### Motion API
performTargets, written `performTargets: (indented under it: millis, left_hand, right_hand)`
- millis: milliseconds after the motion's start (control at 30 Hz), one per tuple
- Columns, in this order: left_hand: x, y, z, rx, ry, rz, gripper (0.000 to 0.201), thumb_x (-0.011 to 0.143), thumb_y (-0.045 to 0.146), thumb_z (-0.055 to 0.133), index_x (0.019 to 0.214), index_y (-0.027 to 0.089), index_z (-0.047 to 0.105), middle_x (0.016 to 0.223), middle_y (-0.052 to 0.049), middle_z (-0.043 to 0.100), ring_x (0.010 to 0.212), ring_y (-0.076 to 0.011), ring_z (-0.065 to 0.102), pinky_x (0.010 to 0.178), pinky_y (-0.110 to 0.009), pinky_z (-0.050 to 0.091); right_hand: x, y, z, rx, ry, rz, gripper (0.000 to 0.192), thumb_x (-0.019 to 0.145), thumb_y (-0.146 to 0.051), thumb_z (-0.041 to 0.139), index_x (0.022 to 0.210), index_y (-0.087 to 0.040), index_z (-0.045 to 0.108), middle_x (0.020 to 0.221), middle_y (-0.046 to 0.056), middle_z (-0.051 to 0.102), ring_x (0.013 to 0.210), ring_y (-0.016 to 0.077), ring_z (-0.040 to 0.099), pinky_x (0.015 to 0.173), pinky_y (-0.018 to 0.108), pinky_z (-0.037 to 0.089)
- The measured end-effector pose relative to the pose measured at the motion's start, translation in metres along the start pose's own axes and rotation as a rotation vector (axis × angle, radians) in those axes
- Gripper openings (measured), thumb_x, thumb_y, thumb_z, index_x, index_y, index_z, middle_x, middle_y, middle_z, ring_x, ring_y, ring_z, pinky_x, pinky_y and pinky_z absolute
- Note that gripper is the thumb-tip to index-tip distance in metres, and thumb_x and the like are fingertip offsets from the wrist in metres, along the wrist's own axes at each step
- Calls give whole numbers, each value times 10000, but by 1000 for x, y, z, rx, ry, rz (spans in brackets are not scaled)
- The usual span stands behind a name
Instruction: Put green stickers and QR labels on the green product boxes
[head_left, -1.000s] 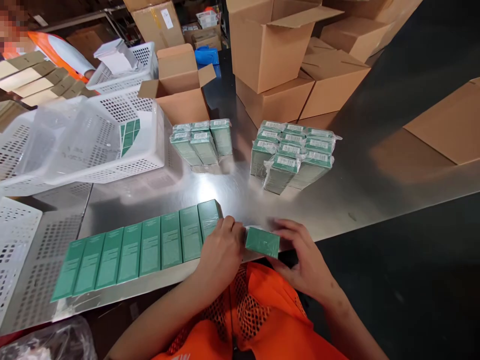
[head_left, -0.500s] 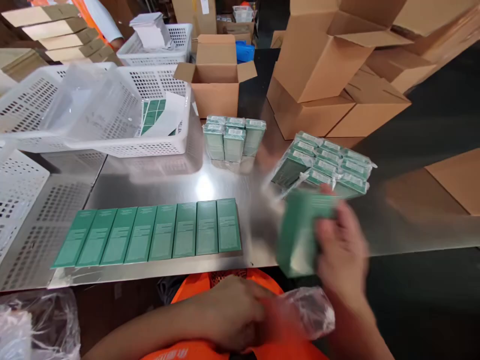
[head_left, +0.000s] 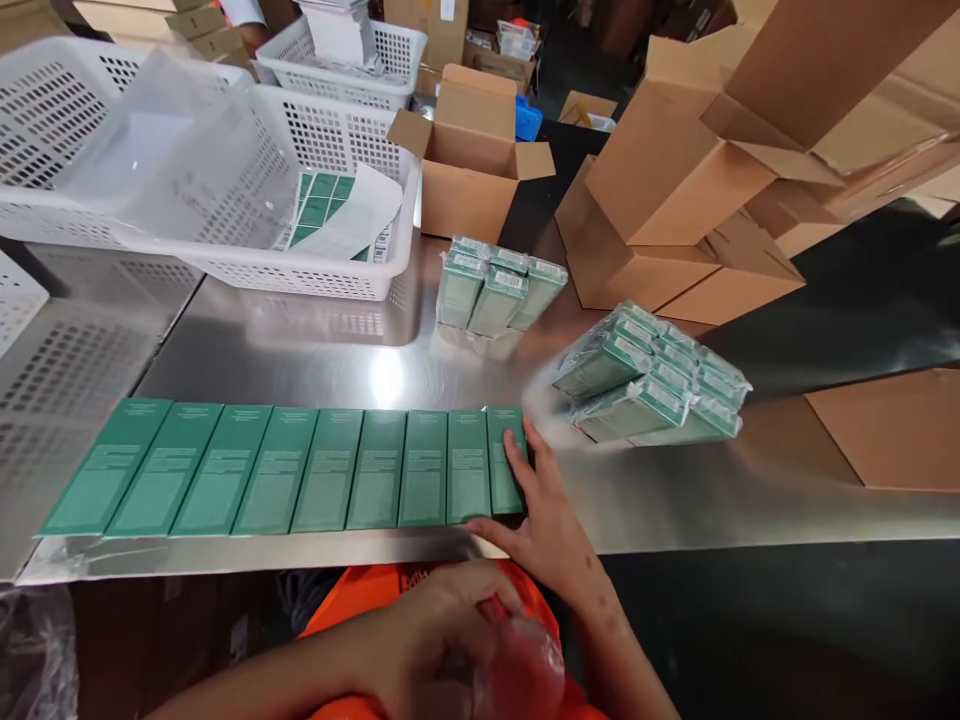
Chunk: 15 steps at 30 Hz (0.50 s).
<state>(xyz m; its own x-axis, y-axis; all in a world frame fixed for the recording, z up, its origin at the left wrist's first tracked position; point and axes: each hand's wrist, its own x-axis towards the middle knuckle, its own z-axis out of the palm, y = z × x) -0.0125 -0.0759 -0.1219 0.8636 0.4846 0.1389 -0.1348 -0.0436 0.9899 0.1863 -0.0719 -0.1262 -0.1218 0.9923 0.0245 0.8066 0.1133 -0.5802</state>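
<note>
A row of several slim green boxes [head_left: 322,470] lies flat along the near edge of the metal table. At the row's right end is one more green box [head_left: 505,455], against its neighbour. My right hand [head_left: 551,520] is around this box, thumb low at the near edge, fingers on its face and right side. Below the table edge, in front of the orange clothing, my left hand [head_left: 442,635] is closed on a crumpled clear plastic bag [head_left: 529,665]; its fingertips are partly hidden and blurred.
Film-wrapped green boxes stand in a small pack [head_left: 499,290] and a larger pack [head_left: 656,375]. A white basket [head_left: 300,275] holds a printed sheet and plastic. Behind are an open carton [head_left: 469,200] and stacked cartons [head_left: 660,200]; another carton [head_left: 892,425] is at right.
My right hand has brought a green box from beside the larger pack to the row's right end, where it now lies. My left hand has stayed low with the plastic bag. The view has shifted.
</note>
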Motion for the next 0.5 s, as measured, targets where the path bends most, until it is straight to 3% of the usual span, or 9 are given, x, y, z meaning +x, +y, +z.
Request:
performTargets:
  millis: [67,133,233,300,333,400,500]
  left_hand:
    - [-1,3,-3,-100,15,68,121,753,246,618,665,197,552,1072,-98,702,926,-220,695,774,-282,512]
    - [-3,9,-6,-139,49,75,101,794,300,635,776,207,597,1043,-97,727,911,-211,707,772,-277,518]
    - [-5,15,-10,-83,82,3,173,882,382,590,872,227,668,823,-74,759,729,-184,705,692,-269,506]
    - [-3,13,-10,-44,64,27,351,968,422,449,775,243,681,637,-61,726,609,-173,680,636,-279,474]
    - [-2,10,-10,-28,61,58,440,985,462,395,709,249,663,570,-61,698,573,-176,668,612,-292,458]
    - [0,-1,-8,10,94,125,540,962,579,386,593,251,605,479,-52,635,509,-179,631,555,-311,426]
    - [1,-14,-7,162,176,88,615,886,649,511,444,222,511,444,-46,561,456,-158,564,475,-293,389]
  right_hand:
    - [-2,-4,-1,-36,-24,-22,1040,822,-616,691,1611,-287,99,1668,202,80,1497,414,249,1087,577,452]
    - [-1,-3,-8,-85,28,-81,998,837,-604,682,1606,-275,138,1663,202,113,1491,424,258,1075,592,454]
    - [5,6,-31,-295,423,-115,904,858,-528,689,1583,-261,222,1653,182,177,1508,454,168,1112,704,312]
    - [11,16,-49,-470,678,-32,818,878,-446,683,1559,-241,277,1646,195,200,1511,482,101,1106,758,210]
    - [14,21,-57,-532,726,18,750,891,-404,673,1532,-231,323,1638,205,225,1509,489,100,1098,766,192]
    - [15,28,-68,-602,724,85,528,920,-319,637,1406,-214,461,1592,211,338,1497,487,171,1082,758,209]
    - [7,28,-73,-583,666,28,168,927,-158,581,1084,-217,571,1346,150,630,1344,391,496,1039,621,362]
